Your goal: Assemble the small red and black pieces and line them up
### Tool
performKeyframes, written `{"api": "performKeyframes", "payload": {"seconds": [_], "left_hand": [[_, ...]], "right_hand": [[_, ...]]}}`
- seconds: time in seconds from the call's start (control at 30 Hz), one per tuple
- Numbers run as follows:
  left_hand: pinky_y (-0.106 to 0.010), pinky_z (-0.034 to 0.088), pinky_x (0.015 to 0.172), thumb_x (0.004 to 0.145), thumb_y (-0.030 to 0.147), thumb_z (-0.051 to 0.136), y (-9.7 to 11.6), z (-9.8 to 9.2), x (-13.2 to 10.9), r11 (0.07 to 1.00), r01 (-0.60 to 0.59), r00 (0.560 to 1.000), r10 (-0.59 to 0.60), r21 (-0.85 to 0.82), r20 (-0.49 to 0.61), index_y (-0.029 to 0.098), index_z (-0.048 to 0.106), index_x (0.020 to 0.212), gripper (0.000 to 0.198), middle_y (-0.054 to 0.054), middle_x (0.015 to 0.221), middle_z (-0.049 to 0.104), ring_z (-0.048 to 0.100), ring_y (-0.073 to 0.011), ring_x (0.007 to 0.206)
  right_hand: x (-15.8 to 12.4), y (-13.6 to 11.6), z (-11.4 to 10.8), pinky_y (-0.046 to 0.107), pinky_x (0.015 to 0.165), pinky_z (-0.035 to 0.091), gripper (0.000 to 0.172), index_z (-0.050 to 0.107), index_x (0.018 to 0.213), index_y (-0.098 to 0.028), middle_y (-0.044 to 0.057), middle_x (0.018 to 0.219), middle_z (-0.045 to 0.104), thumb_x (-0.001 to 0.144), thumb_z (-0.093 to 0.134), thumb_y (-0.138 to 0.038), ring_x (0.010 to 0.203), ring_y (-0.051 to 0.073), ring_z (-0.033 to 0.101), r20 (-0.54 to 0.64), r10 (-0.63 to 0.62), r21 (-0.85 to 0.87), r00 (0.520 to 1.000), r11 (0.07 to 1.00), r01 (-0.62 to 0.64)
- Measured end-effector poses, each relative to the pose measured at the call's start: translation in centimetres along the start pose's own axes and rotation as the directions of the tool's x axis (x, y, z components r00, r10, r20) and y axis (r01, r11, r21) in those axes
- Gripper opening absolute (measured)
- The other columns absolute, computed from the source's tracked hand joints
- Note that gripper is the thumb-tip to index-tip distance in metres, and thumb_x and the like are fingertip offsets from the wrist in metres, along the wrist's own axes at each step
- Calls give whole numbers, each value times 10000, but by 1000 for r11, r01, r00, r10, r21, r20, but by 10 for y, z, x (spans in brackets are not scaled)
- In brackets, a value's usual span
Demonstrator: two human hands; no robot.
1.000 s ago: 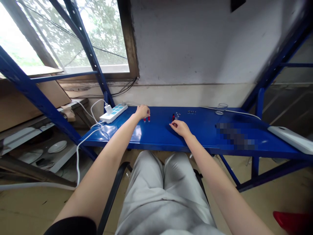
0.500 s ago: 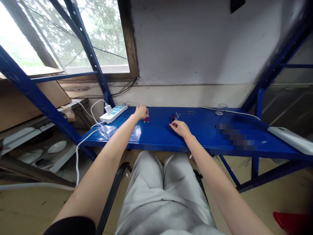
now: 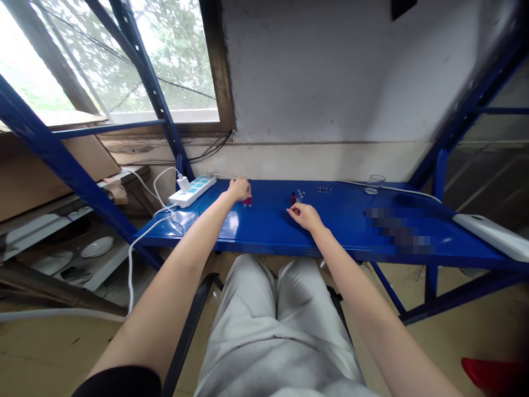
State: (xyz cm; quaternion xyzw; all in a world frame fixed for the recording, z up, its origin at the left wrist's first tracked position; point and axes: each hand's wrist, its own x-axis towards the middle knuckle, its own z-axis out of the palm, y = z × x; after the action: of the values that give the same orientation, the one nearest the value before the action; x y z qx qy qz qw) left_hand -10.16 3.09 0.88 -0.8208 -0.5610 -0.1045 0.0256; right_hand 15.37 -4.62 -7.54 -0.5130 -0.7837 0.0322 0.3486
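I've got pale grey, loose-cut cloth trousers [image 3: 281, 347] on the wearer: plain, soft folds over the lap and along both legs. Left of the trousers I log a plain black cloth sleeve [image 3: 119, 381], short, curved hem across the left arm [image 3: 165, 298], upper part cropped. Right of the trousers, a bare right forearm [image 3: 363, 286]. Beyond the trousers, bare left hand [image 3: 238, 189], bare right hand [image 3: 306, 216]; nails too small to tell.

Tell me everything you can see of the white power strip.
The long white power strip, plastic-looking with light-blue panels on top, lies at the left end of the glossy blue table, slanting away rightward. A white plug sits in it, trailing a white cable. The left hand is apart, to its right.
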Motion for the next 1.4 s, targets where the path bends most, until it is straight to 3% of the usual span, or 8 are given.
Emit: {"api": "performKeyframes", "payload": {"seconds": [0.23, 1.0, 1.13, 1.23, 1.3, 1.4], "left_hand": [[-415, 315, 885, 691, 226, 634, 3, -4, -3, 999, 16, 999, -17, 40, 28, 170, 666, 722, 72, -98, 932, 613, 443, -278, 1047], [-431, 306, 886, 723, 291, 606, -3, 5, -1, 999, 6, 1000, -5, 45, -24, 171, 658, 752, 134, -95, 964, 599, 460, -275, 1035], [-430, 313, 876, 742, 321, 580, -1, 4, -2, 999, -1, 998, 3, 38, -61, 171, 645, 810, 177, -95, 980, 604, 468, -275, 1027], [-420, 326, 856, 804, 307, 491, 11, 0, -6, 998, -52, 980, 58, 39, -191, 163, 612, 943, 234, -103, 1018, 603, 486, -267, 1008], [-408, 325, 856, 848, 289, 408, 25, -2, -10, 990, -131, 955, 142, 61, -262, 153, 585, 1010, 275, -110, 1025, 603, 497, -254, 994], [-400, 304, 895, 872, 279, 351, 54, 3, -18, 942, -315, 917, 333, 114, -220, 151, 559, 1081, 321, -115, 1076, 590, 492, -241, 1017]], "right_hand": [[0, 1, 0, 232, 507, 297, 289, 553, 694, -203, 9, 577, 537, 827, 428, -426, 530, 124, 474, -3, -1, 1, 1000, 1000, 1], [-1, -4, -3, 221, 515, 288, 310, 582, 700, -190, 21, 611, 575, 835, 419, -417, 561, 123, 499, -14, 29, -53, 999, 998, -30], [-3, -9, -6, 228, 508, 269, 346, 586, 662, -187, 37, 626, 596, 848, 379, -391, 568, 129, 512, -72, 90, -118, 993, 988, -98], [-4, -10, -8, 236, 508, 253, 341, 586, 639, -181, 53, 628, 602, 839, 370, -355, 581, 142, 516, -172, 173, -166, 970, 965, -202], [-4, -9, -10, 240, 506, 245, 329, 591, 651, -177, 60, 623, 599, 832, 364, -333, 580, 148, 510, -253, 255, -178, 933, 936, -304], [-4, -4, -14, 243, 505, 253, 322, 601, 686, -173, 64, 618, 592, 830, 354, -322, 571, 152, 501, -332, 398, -144, 855, 874, -463]]}}
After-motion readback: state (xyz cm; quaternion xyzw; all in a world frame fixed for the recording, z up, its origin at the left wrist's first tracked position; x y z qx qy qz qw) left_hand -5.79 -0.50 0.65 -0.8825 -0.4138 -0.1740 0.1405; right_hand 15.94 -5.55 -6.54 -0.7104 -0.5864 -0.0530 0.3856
